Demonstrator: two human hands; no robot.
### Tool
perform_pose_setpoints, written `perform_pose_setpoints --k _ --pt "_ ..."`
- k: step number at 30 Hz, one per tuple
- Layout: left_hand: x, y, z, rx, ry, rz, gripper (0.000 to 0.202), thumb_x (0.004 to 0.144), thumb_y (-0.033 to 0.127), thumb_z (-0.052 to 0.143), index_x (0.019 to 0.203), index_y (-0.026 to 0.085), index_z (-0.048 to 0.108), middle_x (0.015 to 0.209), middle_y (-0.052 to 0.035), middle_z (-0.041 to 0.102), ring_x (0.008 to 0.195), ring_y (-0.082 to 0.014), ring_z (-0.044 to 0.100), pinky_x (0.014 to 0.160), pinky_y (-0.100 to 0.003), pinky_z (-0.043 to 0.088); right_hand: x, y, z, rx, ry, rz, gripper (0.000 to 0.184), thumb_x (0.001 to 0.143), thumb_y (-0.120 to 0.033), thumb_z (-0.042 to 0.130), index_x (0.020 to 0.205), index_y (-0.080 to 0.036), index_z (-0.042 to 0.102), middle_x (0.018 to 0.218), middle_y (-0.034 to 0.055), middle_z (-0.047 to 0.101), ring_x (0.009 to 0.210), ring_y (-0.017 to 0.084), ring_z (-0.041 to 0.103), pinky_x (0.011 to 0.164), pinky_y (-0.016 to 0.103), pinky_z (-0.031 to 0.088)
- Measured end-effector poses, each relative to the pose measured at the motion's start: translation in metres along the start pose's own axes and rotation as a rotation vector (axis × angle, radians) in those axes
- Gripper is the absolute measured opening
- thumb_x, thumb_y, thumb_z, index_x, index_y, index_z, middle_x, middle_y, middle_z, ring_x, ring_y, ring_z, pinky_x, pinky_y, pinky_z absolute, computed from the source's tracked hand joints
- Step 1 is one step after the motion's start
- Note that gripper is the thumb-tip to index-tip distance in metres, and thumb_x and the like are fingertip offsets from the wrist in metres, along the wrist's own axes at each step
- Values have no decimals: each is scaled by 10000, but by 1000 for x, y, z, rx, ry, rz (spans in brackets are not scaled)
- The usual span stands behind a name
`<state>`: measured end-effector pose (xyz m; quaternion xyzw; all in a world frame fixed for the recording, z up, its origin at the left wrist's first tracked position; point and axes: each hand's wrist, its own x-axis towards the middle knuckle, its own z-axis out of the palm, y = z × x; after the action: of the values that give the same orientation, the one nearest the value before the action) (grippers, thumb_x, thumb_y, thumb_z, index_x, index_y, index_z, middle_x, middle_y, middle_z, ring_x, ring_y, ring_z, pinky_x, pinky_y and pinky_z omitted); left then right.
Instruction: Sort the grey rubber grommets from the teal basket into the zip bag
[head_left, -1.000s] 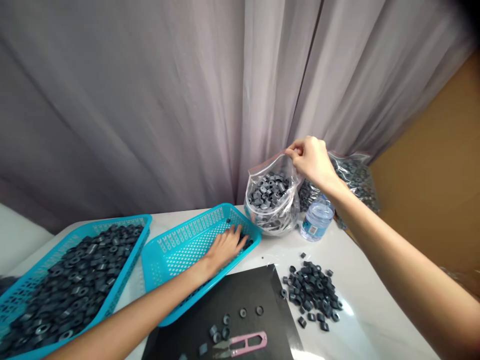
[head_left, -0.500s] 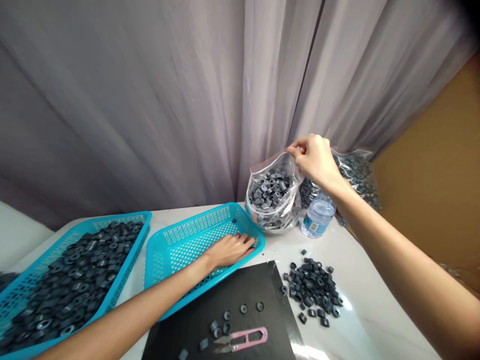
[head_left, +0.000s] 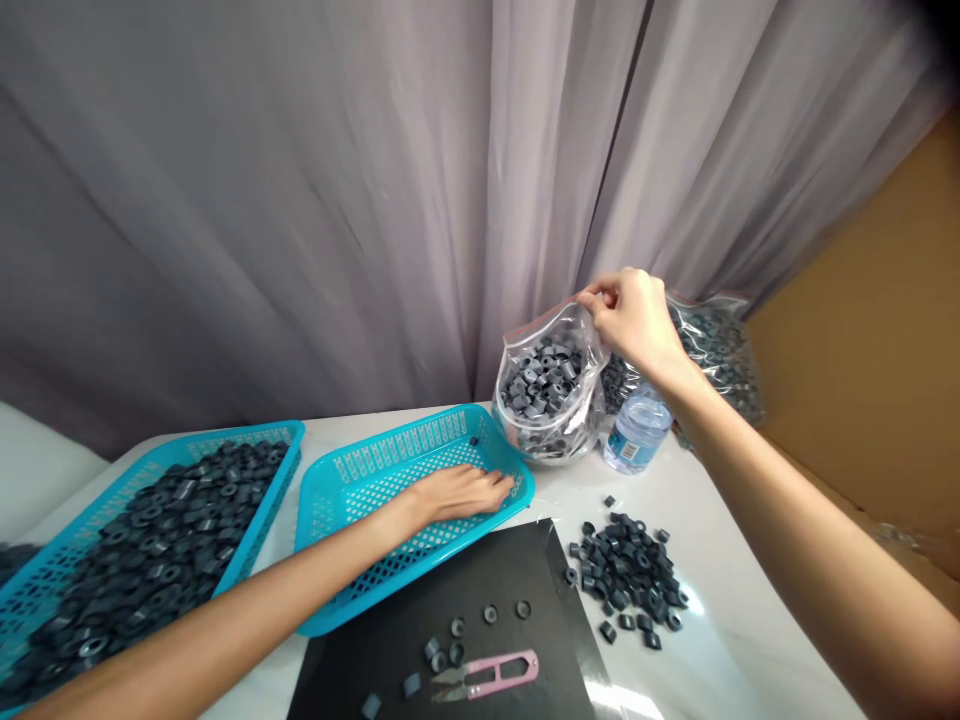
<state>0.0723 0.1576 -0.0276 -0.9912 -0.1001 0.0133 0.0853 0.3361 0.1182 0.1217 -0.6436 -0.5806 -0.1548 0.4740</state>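
My right hand (head_left: 628, 318) pinches the top edge of a clear zip bag (head_left: 546, 400) that stands on the table, partly filled with small dark grey rings. My left hand (head_left: 459, 492) lies inside a nearly empty turquoise basket (head_left: 360, 490), fingers curled at its far right corner over a few rings. One loose ring lies in the basket near its back rim.
A second turquoise basket (head_left: 45, 570) at the left is full of grey rings. A black mat (head_left: 525, 570) in front carries several rings and pink snips (head_left: 484, 677). A pile of rings (head_left: 624, 578), a water bottle (head_left: 634, 430) and another filled bag (head_left: 712, 350) stand right. Curtain behind.
My left hand has drawn in from flat and spread to curled at the basket's corner. My right hand has kept its pinch on the bag's top edge.
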Motion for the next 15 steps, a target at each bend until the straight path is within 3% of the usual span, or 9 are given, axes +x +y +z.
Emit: perform_pose_setpoints --k 4,8,11,12,13,15 --pt "-19 -7 -44 -55 117 -180 233 987 203 401 842 188 583 683 13 584 514 -117 494 540 -266 385 -2 -4 -1 15 32 -2 134 822 -150 622 718 -194 695 660 60 585 607 190 477 657 374 364" --pt "-30 -15 -123 -113 327 -352 279 1018 234 311 829 197 512 661 58 481 548 -86 424 551 -226 376 -3 -5 1 30 23 25 136 827 -167 619 713 -200 685 702 77 604 641 211 504 666 380 371" --pt "-9 -16 -181 -203 585 -411 276 1024 332 389 828 193 524 644 71 426 556 -75 391 561 -221 357 -3 -6 0 20 12 28 145 848 -184 596 744 -202 697 721 82 616 675 227 526 679 379 379" --pt "4 -14 -196 -215 577 -374 279 1018 349 413 830 189 544 648 67 433 557 -76 393 552 -226 345 -3 -7 -1 15 9 27 149 852 -187 589 757 -201 704 720 81 618 678 229 531 679 376 380" --pt "19 -10 -208 -224 489 -341 289 1014 367 426 838 186 567 649 61 452 551 -81 403 534 -233 332 -3 -8 -3 10 6 25 154 854 -189 584 768 -199 711 716 78 619 677 229 534 675 372 380" --pt "51 0 -223 -194 194 -313 311 1009 377 448 847 175 620 677 33 524 559 -102 473 533 -252 366 -3 -11 -8 7 4 16 163 851 -191 580 773 -194 724 699 70 616 666 223 536 662 363 378"
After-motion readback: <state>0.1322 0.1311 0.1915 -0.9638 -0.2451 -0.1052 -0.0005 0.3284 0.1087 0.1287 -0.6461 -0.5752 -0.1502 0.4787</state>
